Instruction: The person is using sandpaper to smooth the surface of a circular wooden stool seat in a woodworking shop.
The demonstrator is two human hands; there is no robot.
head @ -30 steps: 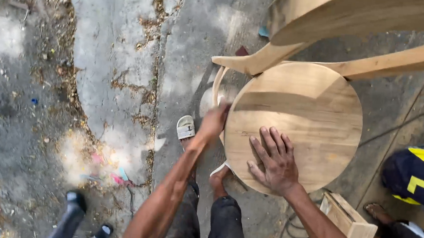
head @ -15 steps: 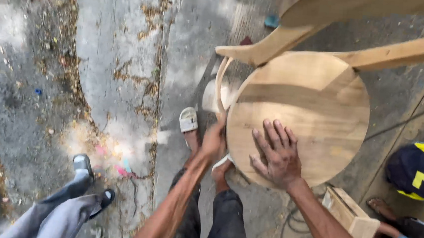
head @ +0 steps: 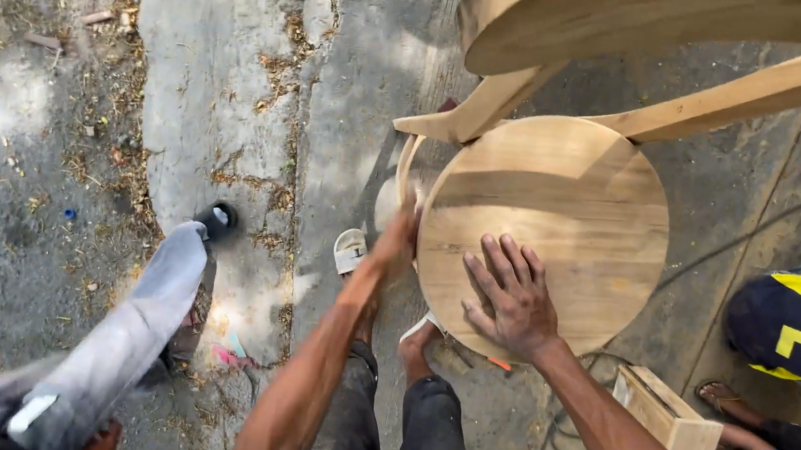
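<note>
Fingers [head: 491,269] of right hand [head: 508,303] splayed flat on round wooden seat [head: 551,217], grasping nothing. Left hand [head: 398,239] at seat's left edge; grip cannot be told. Passer-by's grey trouser leg [head: 130,328] left.

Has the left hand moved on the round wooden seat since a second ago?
Yes. The left hand slid down the round seat's left edge, toward the right hand, which stays flat on top.

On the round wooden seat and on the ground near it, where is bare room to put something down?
The round seat is bare above the right hand, up to the wooden armrests. Bare concrete lies left of the left hand, beyond the sandal. It is crowded below: cable, wooden block, seated person.
</note>
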